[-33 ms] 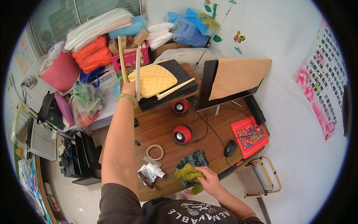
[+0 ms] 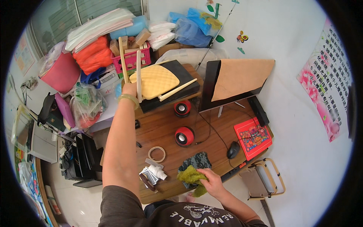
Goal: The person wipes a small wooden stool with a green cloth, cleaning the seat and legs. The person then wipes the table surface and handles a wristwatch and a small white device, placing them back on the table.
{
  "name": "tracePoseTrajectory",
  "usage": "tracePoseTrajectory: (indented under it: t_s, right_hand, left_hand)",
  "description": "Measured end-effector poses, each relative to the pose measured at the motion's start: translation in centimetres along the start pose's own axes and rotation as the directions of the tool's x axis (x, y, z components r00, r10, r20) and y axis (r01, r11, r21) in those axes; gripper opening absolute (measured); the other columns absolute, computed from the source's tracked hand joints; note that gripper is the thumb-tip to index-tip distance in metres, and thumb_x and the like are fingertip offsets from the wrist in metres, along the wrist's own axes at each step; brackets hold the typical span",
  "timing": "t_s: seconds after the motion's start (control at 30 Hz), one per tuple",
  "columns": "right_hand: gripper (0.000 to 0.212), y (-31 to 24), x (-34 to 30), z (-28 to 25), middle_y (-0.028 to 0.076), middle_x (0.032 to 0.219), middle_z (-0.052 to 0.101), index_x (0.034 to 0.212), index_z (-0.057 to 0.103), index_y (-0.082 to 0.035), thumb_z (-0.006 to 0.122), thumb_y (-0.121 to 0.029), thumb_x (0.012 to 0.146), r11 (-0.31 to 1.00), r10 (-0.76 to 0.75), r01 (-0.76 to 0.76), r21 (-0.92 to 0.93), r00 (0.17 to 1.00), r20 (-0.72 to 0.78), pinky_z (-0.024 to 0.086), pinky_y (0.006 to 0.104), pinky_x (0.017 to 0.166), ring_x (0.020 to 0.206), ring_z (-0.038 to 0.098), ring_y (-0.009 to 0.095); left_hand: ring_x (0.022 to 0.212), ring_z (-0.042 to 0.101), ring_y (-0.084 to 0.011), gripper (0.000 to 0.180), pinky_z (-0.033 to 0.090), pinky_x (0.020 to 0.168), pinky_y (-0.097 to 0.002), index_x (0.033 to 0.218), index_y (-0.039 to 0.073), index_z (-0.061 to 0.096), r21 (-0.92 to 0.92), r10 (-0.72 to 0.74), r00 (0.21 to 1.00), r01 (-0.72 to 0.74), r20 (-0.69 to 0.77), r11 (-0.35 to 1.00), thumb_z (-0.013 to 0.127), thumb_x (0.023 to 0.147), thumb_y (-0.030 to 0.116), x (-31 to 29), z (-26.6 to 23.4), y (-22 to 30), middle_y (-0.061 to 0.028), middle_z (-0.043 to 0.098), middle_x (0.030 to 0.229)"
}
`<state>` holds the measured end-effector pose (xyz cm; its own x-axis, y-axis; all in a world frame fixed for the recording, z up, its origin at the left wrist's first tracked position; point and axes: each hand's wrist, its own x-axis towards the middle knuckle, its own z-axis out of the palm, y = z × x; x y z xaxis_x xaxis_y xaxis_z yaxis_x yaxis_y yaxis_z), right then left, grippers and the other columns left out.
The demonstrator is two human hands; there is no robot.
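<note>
A cream-yellow router (image 2: 157,81) with several long antennas rests on a flat black box (image 2: 181,70) on the desk's raised shelf. My left arm reaches far forward, and my left hand (image 2: 129,90) closes at the foot of the leftmost antenna; its fingertips are mostly hidden. Near the desk's front edge, my right hand (image 2: 214,184) pinches a fuzzy olive-green cloth (image 2: 191,176), part of which hangs down over the edge. Beneath that cloth lies a dark camouflage-patterned cloth (image 2: 200,160).
Two red round speakers (image 2: 184,136) stand mid-desk. A tape roll (image 2: 157,154), cards and crumpled white tissue (image 2: 160,173) lie left of the cloths. To the right are a monitor (image 2: 208,94) draped with brown paper, a black mouse (image 2: 233,150) and a red printed pad (image 2: 254,139).
</note>
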<state>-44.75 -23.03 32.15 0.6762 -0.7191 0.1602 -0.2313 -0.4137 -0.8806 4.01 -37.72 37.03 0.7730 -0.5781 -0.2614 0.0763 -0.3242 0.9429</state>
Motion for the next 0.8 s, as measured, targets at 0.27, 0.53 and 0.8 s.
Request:
tracePoseTrajectory:
  t_s: [0.27, 0.53, 0.8]
  right_hand:
    - [0.040, 0.2, -0.1, -0.1, 0.016, 0.106, 0.064, 0.119, 0.060, -0.002, 0.062, 0.003, 0.079, 1.000, -0.001, 0.001, 0.012, 1.000, 0.003, 0.051, 0.0337, 0.081, 0.096, 0.065, 0.031]
    - [0.040, 0.2, -0.5, -0.8, 0.017, 0.107, 0.063, 0.119, 0.060, -0.001, 0.062, 0.004, 0.080, 1.000, 0.011, -0.011, 0.024, 1.000, 0.019, 0.050, 0.0333, 0.084, 0.098, 0.064, 0.031]
    - [0.041, -0.2, -1.0, -2.1, 0.016, 0.108, 0.064, 0.119, 0.059, 0.001, 0.060, 0.004, 0.079, 0.998, -0.006, 0.006, 0.065, 1.000, 0.001, 0.049, 0.0328, 0.088, 0.101, 0.064, 0.029]
  left_hand:
    - [0.053, 0.056, -0.0192, 0.029, 0.042, 0.045, -0.0342, 0.092, 0.000, 0.066, 0.051, 0.044, 0.997, -0.041, -0.063, 0.998, 0.075, 0.084, 0.026, 0.1, -1.3, 0.1, -0.0075, 0.062, 0.070]
    - [0.056, 0.058, -0.0168, 0.021, 0.044, 0.045, -0.0322, 0.093, 0.000, 0.067, -0.188, 0.029, 0.999, -0.026, 0.013, 0.982, 0.073, 0.085, 0.019, -4.1, -0.8, 1.1, -0.0061, 0.064, 0.074]
    - [0.077, 0.061, -0.0125, 0.034, 0.049, 0.058, -0.0280, 0.119, 0.003, 0.058, -0.428, 0.069, 0.990, -0.117, -0.125, 0.896, 0.065, 0.092, 0.023, -7.6, -3.3, -1.4, -0.0034, 0.065, 0.093]
